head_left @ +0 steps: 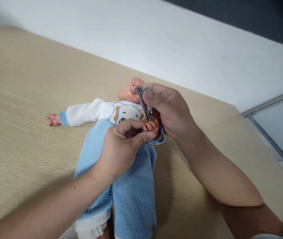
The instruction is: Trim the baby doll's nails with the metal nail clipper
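View: head camera, looking down over both forearms, which enter from the bottom edge and meet at the centre of the frame.
Doll: a baby doll (131, 172) lies face up on the table, head toward the upper centre, legs running off the bottom edge; it wears a blue fleece suit with white sleeves and a cartoon bib; one arm stretches out flat toward the left of the frame.
Doll's hand: the doll's hand (151, 125) is lifted off the body at the centre of the frame, held between the person's two hands.
Left hand: the left hand (121, 146) comes from the lower left; its fingers (129, 125) and thumb are closed narrowly around the doll's hand, pinching it.
Right hand: the right hand (171, 111) comes from the lower right; its fingers (156, 93) are wrapped around a nail clipper.
Nail clipper: the silver metal nail clipper (143, 104) stands tilted, its lower end just above the doll's fingertips; whether it touches them cannot be told.
Table: a pale wood-grain table (19, 116) fills the left and lower frame.
Background: a white wall (181, 43) crosses the top; a grey-framed glass panel (275, 126) sits at the right edge.
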Tool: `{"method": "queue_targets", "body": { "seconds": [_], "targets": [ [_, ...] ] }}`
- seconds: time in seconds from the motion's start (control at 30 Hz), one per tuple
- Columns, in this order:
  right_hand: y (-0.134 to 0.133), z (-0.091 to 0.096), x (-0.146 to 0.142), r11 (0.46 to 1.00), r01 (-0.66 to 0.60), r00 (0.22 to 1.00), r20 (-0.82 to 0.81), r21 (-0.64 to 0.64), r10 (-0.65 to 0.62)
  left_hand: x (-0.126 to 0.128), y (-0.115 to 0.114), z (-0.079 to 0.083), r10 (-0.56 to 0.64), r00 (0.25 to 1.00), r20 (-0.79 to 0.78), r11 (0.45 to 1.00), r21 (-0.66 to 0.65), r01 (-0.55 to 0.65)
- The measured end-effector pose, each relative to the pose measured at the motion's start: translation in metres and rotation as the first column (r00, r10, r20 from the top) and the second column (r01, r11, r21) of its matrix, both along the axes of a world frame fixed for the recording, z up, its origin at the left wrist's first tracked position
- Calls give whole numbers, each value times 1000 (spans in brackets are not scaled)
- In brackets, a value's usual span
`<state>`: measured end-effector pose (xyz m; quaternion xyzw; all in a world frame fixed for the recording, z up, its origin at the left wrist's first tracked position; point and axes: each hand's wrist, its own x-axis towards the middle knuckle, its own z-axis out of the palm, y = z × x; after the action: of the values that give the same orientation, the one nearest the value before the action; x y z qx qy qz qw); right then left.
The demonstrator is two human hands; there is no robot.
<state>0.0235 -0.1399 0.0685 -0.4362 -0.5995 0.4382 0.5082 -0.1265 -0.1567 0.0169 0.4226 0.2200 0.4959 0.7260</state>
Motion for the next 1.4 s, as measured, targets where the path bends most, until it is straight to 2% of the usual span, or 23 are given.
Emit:
{"method": "queue_targets", "body": {
  "seconds": [0.43, 0.87, 1.17, 1.4],
  "targets": [
    [3, -2, 1, 999, -35, 997, -62, -3, 35, 1, 0, 1, -8, 1000, 13, 1000, -11, 8],
    [2, 5, 2, 988, -143, 989, 41, -66, 146, 0, -2, -3, -35, 999, -10, 999, -17, 35],
    [-3, 15, 2, 993, -99, 989, 104, -58, 104, 0, -3, -3, -49, 999, 10, 999, -19, 49],
    [0, 11, 1, 990, -133, 988, 78, -47, 137, 0, -2, -2, -65, 998, 19, 998, -22, 65]
  ]
}}
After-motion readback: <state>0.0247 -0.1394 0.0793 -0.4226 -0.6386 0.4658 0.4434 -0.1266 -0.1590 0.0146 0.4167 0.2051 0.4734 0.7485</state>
